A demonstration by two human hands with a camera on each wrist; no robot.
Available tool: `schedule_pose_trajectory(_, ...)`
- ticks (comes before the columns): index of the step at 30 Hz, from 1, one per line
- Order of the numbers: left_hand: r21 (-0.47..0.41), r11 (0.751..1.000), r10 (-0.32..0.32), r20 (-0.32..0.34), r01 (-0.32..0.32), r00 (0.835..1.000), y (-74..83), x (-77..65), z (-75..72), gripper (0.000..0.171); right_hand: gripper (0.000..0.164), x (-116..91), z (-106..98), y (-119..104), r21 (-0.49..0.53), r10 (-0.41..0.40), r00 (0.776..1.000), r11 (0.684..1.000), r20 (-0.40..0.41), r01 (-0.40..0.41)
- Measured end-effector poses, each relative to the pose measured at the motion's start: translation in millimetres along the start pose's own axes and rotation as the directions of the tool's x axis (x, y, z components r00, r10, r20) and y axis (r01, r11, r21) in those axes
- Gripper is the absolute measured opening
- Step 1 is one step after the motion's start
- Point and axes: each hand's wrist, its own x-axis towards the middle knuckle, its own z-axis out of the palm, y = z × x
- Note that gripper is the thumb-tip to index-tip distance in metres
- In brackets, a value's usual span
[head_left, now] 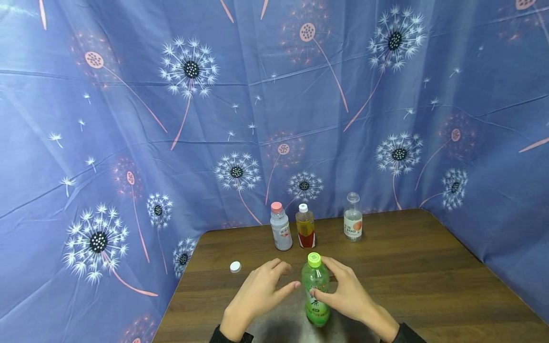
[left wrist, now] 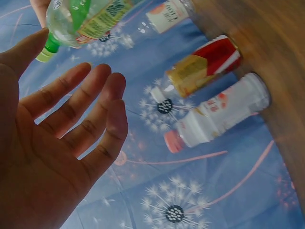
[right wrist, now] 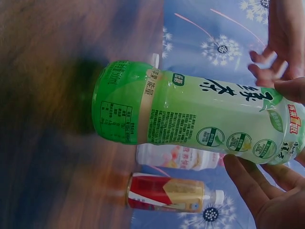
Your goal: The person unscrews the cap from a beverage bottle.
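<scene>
My right hand holds a green tea bottle by its upper part, thumb on one side and fingers around the other. The bottle stands upright with its yellow-green cap on. In the right wrist view its green label faces the camera, the base near the tabletop. My left hand is just left of the bottle, apart from it, its fingers loosely bent and nothing in them. The left wrist view shows that palm bare.
Behind stand a white bottle with a pink cap, an amber drink bottle with a white cap and an uncapped clear bottle. A loose white cap lies on the wooden table at left. A blue dandelion-print curtain hangs behind.
</scene>
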Motion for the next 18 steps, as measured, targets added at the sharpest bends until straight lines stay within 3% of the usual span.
schedule_pose_trajectory(11,0.002,0.997,-0.082,0.000,0.082,0.997,-25.7,-29.3,8.9,0.032,0.079,21,-29,6,-0.152,0.030,0.995,0.987,-0.095,-0.044)
schedule_pose_trajectory(18,-0.013,0.997,-0.080,0.047,0.081,0.996,-32.1,-42.2,17.0,0.034,0.080,37,-47,18,-0.213,0.022,0.992,0.976,-0.122,-0.048)
